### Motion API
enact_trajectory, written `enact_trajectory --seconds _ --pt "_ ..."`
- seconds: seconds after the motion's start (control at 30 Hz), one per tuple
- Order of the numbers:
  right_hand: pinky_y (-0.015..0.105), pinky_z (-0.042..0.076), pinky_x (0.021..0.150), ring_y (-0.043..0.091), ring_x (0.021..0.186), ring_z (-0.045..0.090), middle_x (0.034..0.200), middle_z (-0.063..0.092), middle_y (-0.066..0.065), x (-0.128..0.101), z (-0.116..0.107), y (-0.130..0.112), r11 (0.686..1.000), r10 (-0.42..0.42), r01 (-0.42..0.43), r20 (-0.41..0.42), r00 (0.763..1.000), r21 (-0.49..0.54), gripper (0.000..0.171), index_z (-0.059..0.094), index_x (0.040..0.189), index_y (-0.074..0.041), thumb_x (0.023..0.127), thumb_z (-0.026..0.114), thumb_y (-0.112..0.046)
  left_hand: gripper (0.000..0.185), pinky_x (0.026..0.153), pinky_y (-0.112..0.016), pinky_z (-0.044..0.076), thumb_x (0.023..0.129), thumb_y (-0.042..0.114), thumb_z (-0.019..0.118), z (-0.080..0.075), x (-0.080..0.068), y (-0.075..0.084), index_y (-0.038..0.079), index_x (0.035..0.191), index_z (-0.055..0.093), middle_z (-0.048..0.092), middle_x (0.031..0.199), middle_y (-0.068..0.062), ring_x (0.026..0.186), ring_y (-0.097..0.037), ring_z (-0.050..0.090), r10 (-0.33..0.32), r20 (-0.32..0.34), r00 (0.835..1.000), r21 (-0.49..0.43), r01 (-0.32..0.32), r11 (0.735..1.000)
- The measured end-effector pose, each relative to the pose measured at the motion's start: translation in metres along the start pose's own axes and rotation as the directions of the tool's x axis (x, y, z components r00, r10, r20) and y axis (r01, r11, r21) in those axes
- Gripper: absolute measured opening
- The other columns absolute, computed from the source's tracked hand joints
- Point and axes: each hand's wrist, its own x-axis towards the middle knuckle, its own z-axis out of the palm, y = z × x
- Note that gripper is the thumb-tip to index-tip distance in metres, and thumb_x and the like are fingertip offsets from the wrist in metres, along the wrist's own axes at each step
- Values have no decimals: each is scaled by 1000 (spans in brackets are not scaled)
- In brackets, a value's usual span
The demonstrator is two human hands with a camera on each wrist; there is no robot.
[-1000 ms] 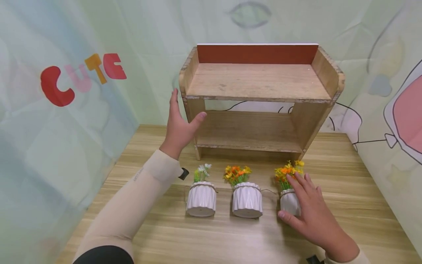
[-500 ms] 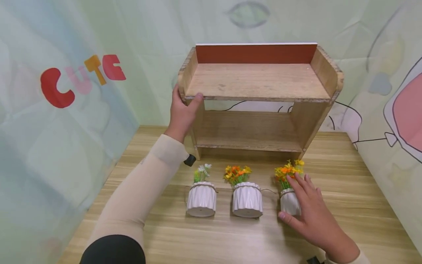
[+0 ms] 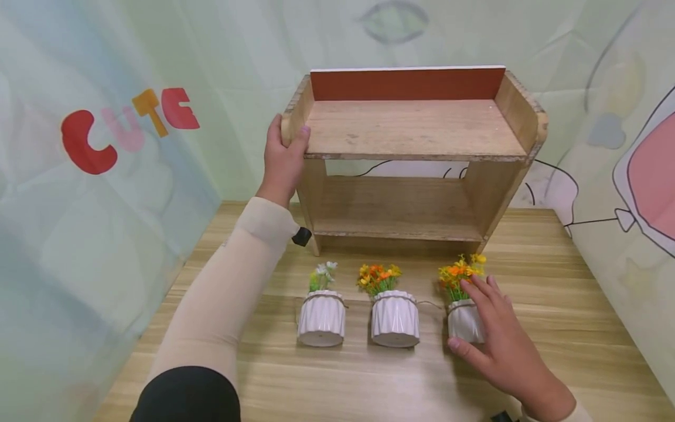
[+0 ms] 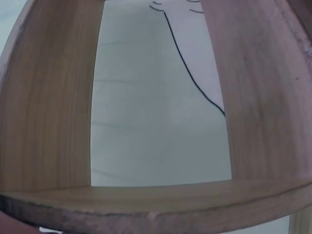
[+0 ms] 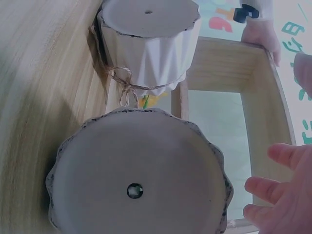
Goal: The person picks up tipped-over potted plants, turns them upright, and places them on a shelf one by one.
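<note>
A small two-tier wooden shelf (image 3: 411, 126) with a reddish-brown back strip stands on the table. My left hand (image 3: 282, 161) grips the upper edge of its left side panel, thumb on the inner face. Three white fluted flower pots lie on their sides in front: a left pot (image 3: 321, 319) with white flowers, a middle pot (image 3: 395, 319) and a right pot (image 3: 466, 322) with orange and yellow ones. My right hand (image 3: 503, 346) is spread beside the right pot; contact cannot be told. In the right wrist view, the pot's base (image 5: 136, 163) shows a drain hole.
The wood-grain table (image 3: 327, 387) reaches the printed cloth backdrop (image 3: 237, 70) behind and at both sides. Thin twine is tied round the pots. The shelf's openings (image 4: 156, 112) show the backdrop through them.
My left hand has moved up from beside the shelf and now grips its left side panel. My right hand has barely shifted, and the pots lie as before.
</note>
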Motion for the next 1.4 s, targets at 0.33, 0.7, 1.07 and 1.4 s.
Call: enact_trajectory --seconds 0.33,0.7,1.07,1.4 --pt "83 18 114 52 158 12 166 31 28 0 2 -1 999 32 -32 22 999 -16 98 38 162 -8 81 89 -29 77 124 -39 31 105 39 59 -2 11 -4 41 168 15 25 172 4 149 -18 35 12 30 999 -41 -11 999" --pt "82 22 112 58 151 22 163 28 36 8 -8 0 975 223 -223 -39 974 4 95 29 163 -1 90 83 -30 67 118 -34 38 104 31 57 -1 16 -5 13 164 34 47 156 -13 135 -22 50 -9 58 998 -84 14 996" --pt "79 32 107 67 137 35 152 32 49 16 -17 4 867 497 -493 76 864 -68 100 19 159 17 100 68 -47 71 122 -37 34 104 33 57 1 18 -6 18 167 28 39 163 -10 142 -21 45 -41 84 996 -99 49 994" --pt "73 46 98 65 128 49 143 45 49 22 -18 19 784 620 -575 229 751 -235 106 39 145 25 101 50 -71 70 122 -34 33 104 34 57 0 15 -5 22 167 28 40 163 -9 142 -19 44 -47 75 996 -96 54 994"
